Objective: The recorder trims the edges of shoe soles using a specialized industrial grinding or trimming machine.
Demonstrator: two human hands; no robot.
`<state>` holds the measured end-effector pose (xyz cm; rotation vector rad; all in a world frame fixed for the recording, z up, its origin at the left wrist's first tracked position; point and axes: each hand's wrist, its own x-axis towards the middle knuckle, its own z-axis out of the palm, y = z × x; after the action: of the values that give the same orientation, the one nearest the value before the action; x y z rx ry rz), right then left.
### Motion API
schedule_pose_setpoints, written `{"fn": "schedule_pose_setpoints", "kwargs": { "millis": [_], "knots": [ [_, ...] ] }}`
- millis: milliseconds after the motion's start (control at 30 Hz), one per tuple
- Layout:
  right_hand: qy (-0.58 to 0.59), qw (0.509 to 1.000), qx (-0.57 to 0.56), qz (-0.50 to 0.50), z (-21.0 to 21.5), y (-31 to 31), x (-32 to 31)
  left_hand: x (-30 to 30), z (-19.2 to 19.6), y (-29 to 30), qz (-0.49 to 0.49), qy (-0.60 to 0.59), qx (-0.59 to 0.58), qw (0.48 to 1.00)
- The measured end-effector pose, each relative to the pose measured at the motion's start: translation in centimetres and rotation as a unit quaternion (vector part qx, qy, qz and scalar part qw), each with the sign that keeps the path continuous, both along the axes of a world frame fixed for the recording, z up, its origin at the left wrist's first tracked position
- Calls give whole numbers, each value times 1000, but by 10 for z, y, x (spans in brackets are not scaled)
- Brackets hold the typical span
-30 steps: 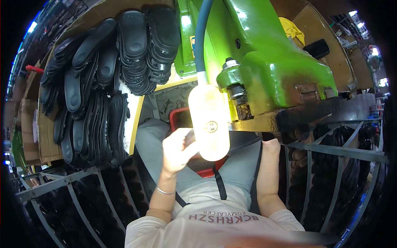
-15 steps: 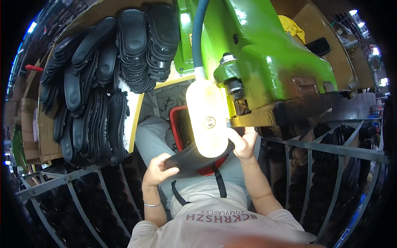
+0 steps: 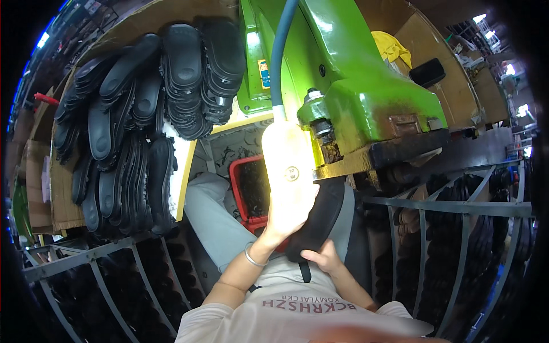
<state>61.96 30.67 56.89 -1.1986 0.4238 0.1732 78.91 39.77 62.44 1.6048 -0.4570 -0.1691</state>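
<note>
Fingers on the right hand [image 3: 326, 259] are clamped on the near end of a black shoe sole [image 3: 325, 222], thumb pressed on top, the rest mostly tucked under so idk exactly how they sit. Left hand [image 3: 290, 214] is up along the sole's left side, fingers close together w/ the tips by its edge. Lamp [image 3: 286, 146] glare washes a lot of that out, so can't tell if they're pinching it or just resting there.

Sole itself is tilted over the lap, far end up near the metal edge under the green machine [image 3: 389, 108]. Can't tell if they touch tbh.

Progress-wise: this pc is mid-handling imo, def not put down yet. Only 1 in hand rn. Big stacks of soles [image 3: 184, 63] sit off to the left, edges looking kinda ragged, but no clue whether those are finished or waiting, so can't give a done/left count. Racks [image 3: 457, 207] on the right side are loaded w/ dark stuff too, prob more of the same, too dim to say for sure. Red bin [image 3: 233, 186] between the knees has dark bits in it, too murky to ID, so it doesn't say much abt progress either.
</note>
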Motion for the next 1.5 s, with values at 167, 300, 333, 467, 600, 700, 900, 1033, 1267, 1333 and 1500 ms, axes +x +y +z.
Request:
{"fn": "schedule_pose_setpoints", "kwargs": {
  "millis": [167,300,333,467,600,700,900,1033,1267,1333,1500],
  "knots": [
    [-48,973,53,-219,33,-41,-12,-9,-8,4,17,33,1,999],
    [-63,964,4,-257,54,-82,1,-11,-23,-6,41,-48,57,996],
    [-77,971,-20,-225,51,-90,4,-12,-23,-7,66,-92,85,990],
    [-48,975,72,-206,12,-75,-10,-9,-19,-12,50,-37,71,996],
    [-21,978,162,-132,-11,-28,-28,2,-20,-18,60,-124,74,988],
    [-53,975,135,-167,-1,-25,-30,4,-14,-13,103,-186,58,975],
    [-62,972,78,-212,32,-61,-17,-11,-18,-4,95,-4,-92,991],
    [-24,967,179,-181,2,-45,-22,-2,-26,-12,50,-102,75,991],
    [-27,991,109,-73,8,-16,-34,-4,-37,-20,32,167,-173,970],
    [0,984,103,-142,13,-18,-39,-8,-35,-10,8,292,-252,923],
    [-26,960,50,-273,34,-56,-37,-2,-5,0,33,51,-65,996]
  ]
}}
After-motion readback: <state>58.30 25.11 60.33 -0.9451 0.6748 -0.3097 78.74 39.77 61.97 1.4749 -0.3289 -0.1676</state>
